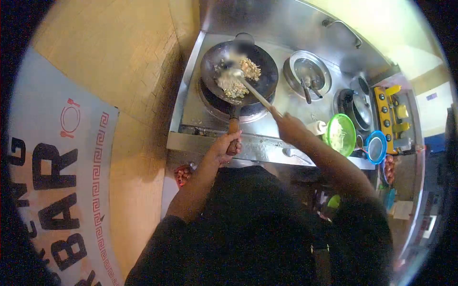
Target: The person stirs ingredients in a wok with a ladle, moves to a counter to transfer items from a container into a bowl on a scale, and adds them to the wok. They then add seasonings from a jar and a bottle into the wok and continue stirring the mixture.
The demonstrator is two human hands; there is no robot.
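Note:
A dark wok sits tilted over the burner ring at the left of the steel stove. My left hand is wrapped round its wooden handle. In my right hand is the long handle of a wok spatula, which slants up and left into the wok. The spatula's head is smeared by motion among the food. Chopped, browned food lies in the near part of the wok, and another heap lies farther back.
Right of the wok stands a metal pot with ladles in it. A green basket of pale shreds is beside my right forearm, with a blue-rimmed strainer farther right. A covered pan rests behind. A spoon lies along the front edge.

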